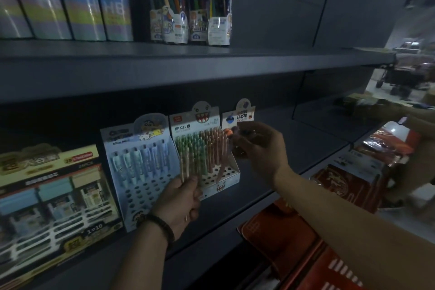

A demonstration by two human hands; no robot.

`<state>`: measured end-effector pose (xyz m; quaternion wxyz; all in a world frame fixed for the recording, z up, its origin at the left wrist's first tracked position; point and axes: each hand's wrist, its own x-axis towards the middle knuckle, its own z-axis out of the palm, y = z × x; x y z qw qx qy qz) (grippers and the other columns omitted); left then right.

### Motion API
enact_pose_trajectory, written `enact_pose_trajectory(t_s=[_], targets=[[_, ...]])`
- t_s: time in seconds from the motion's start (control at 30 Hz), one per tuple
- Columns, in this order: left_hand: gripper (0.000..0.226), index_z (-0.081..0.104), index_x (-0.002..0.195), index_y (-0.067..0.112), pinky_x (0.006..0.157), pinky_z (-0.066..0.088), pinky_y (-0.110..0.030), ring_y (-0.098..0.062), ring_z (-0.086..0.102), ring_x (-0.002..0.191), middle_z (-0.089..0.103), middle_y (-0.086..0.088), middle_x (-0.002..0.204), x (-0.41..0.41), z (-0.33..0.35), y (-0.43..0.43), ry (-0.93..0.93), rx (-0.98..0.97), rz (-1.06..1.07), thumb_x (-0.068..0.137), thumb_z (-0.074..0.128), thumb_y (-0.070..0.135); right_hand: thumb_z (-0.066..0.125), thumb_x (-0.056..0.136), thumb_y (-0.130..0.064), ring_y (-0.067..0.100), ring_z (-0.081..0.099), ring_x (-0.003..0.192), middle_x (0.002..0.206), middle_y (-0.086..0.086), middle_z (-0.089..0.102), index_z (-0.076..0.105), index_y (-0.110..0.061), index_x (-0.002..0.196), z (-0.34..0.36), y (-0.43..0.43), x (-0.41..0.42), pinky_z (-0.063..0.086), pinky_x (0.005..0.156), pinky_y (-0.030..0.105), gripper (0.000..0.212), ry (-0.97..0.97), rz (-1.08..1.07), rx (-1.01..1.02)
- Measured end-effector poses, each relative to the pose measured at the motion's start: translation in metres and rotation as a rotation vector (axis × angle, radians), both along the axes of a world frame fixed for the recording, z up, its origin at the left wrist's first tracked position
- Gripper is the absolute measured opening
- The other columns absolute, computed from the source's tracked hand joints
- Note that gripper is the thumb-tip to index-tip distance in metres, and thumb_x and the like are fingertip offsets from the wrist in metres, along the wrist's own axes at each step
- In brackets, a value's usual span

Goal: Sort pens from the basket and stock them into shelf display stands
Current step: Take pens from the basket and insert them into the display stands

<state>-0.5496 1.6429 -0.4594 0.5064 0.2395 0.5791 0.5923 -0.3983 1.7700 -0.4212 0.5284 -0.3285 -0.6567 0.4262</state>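
Dim shelf [270, 172], left hand [179, 202] gripping pens [184, 167], right hand [259, 148] pinching perhaps an eraser pack [243, 113].

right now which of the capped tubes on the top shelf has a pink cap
The rightmost tube of the four. Its domed cap is pink, while the other three tubes to its left all have blue caps.

1. The single head camera looks forward and slightly down at the lower shelf [270, 172]; it sits close, within arm's reach of it.
2. That shelf fills mid-frame; an upper shelf [211, 63] lies above it; shop floor shows right of it.
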Motion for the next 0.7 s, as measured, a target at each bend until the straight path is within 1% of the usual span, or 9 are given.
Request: enact_pose_trajectory(t_s=[0.07,0.17,0.27,0.33,0.4,0.43,0.47,0.57,0.7], targets=[[0.011,0.050,0.102,0.012,0.051,0.027,-0.027,-0.012,0.034,0.054,0.047,-0.002,0.070,-0.001,-0.001,0.001,0.027,0.002,0.015,0.107,0.045,0.021,0.069,0.098,-0.004,0.036,0.072,0.070,0.077,0.014,0.074,0.073,-0.005,0.101,-0.005,0.008,0.000,0.060,0.064,0.053,0.004,-0.119,-0.138,0.171],[0.008,0.047,0.100,0.010,0.052,0.029,-0.028,-0.013,0.038,0.056,0.053,-0.009,0.078,-0.002,-0.001,0.003,-0.017,0.017,0.024,0.106,0.045,0.015,0.067,0.098,-0.011,0.018,0.071,0.066,0.074,0.001,0.072,0.071,-0.014,0.091,-0.013,0.025,-0.005,0.059,0.062,0.046,0.008,-0.356,-0.325,0.406],[0.011,0.051,0.096,0.008,0.053,0.034,-0.028,-0.014,0.046,0.058,0.061,-0.011,0.077,-0.001,0.003,0.005,-0.074,0.076,0.015,0.105,0.047,0.011,0.069,0.098,-0.018,0.013,0.071,0.070,0.079,-0.003,0.073,0.072,-0.018,0.099,-0.020,0.042,-0.016,0.061,0.066,0.043,0.003,-0.402,-0.351,0.379],[0.013,0.060,0.101,0.003,0.058,0.044,-0.030,-0.018,0.057,0.064,0.069,-0.012,0.079,-0.001,0.006,0.007,-0.047,0.110,0.002,0.104,0.049,0.010,0.070,0.096,-0.016,0.012,0.071,0.070,0.080,-0.002,0.075,0.074,-0.019,0.108,-0.024,0.050,-0.025,0.061,0.069,0.036,0.013,-0.410,-0.362,0.328],[0.019,0.067,0.108,0.001,0.071,0.055,-0.036,-0.022,0.068,0.075,0.074,-0.013,0.086,-0.003,0.007,0.008,-0.021,0.123,-0.006,0.104,0.050,0.010,0.070,0.093,-0.009,0.004,0.065,0.062,0.078,-0.002,0.075,0.075,-0.018,0.110,-0.028,0.053,-0.033,0.056,0.067,0.017,0.019,-0.420,-0.380,0.363],[0.020,0.068,0.110,0.003,0.080,0.057,-0.039,-0.024,0.072,0.080,0.076,-0.014,0.091,-0.005,0.007,0.009,-0.018,0.122,-0.012,0.105,0.050,0.010,0.070,0.092,-0.005,-0.002,0.059,0.059,0.078,-0.002,0.075,0.076,-0.016,0.110,-0.029,0.054,-0.036,0.047,0.063,0.004,0.022,-0.429,-0.388,0.400],[0.021,0.069,0.112,0.006,0.088,0.057,-0.042,-0.025,0.075,0.085,0.077,-0.013,0.095,-0.007,0.006,0.010,-0.018,0.118,-0.024,0.105,0.049,0.009,0.070,0.091,-0.002,-0.005,0.056,0.058,0.079,-0.002,0.075,0.076,-0.014,0.111,-0.031,0.054,-0.039,0.042,0.060,0.001,0.024,-0.435,-0.389,0.425],[0.025,0.066,0.119,0.011,0.098,0.054,-0.046,-0.025,0.075,0.096,0.078,-0.011,0.101,-0.009,0.006,0.013,-0.034,0.115,-0.074,0.105,0.046,0.005,0.068,0.093,-0.003,-0.002,0.058,0.059,0.079,-0.003,0.074,0.073,-0.017,0.115,-0.036,0.058,-0.043,0.046,0.055,0.012,0.027,-0.456,-0.353,0.409],[0.034,0.062,0.126,0.009,0.101,0.052,-0.048,-0.027,0.075,0.100,0.077,-0.013,0.105,-0.011,0.007,0.016,-0.076,0.134,-0.102,0.101,0.045,-0.008,0.060,0.096,-0.002,-0.001,0.057,0.056,0.083,0.000,0.075,0.073,-0.018,0.121,-0.042,0.063,-0.047,0.045,0.052,0.015,0.032,-0.515,-0.338,0.427]])
